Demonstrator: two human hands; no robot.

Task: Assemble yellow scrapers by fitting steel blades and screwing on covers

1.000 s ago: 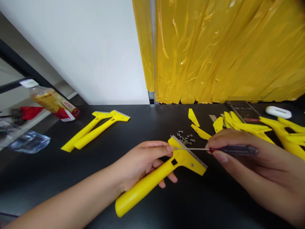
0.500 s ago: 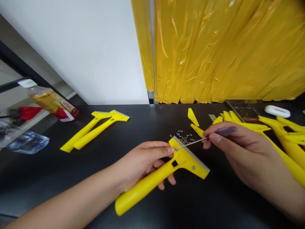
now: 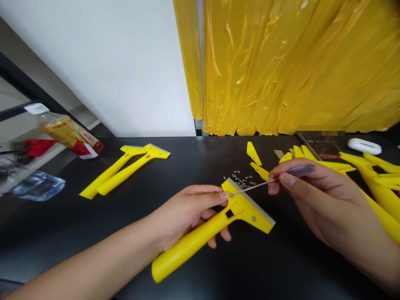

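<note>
My left hand (image 3: 195, 208) is closed around the neck of a yellow scraper (image 3: 190, 243), thumb on top near one screw. The scraper's head points up and right, with a metal blade along its far edge and a second screw (image 3: 253, 218) at the near end. My right hand (image 3: 325, 208) pinches a screwdriver (image 3: 299, 170) by its dark translucent handle. The screwdriver's thin shaft slants down to the left, its tip at the screw beside my left thumb. Just beyond the scraper head lies a pile of small screws and nuts (image 3: 240, 179).
Two yellow scrapers (image 3: 134, 166) lie at the left on the black table (image 3: 103, 233). Small yellow plates (image 3: 253, 153) sit behind the screws. More yellow handles (image 3: 381, 187), a phone (image 3: 321, 146) and a white case (image 3: 364, 146) are at the right. A drink bottle (image 3: 70, 133) leans at left.
My right hand has shifted very slightly to the right, with the screwdriver still in its fingers. My left hand and the scraper stay almost where they were.
</note>
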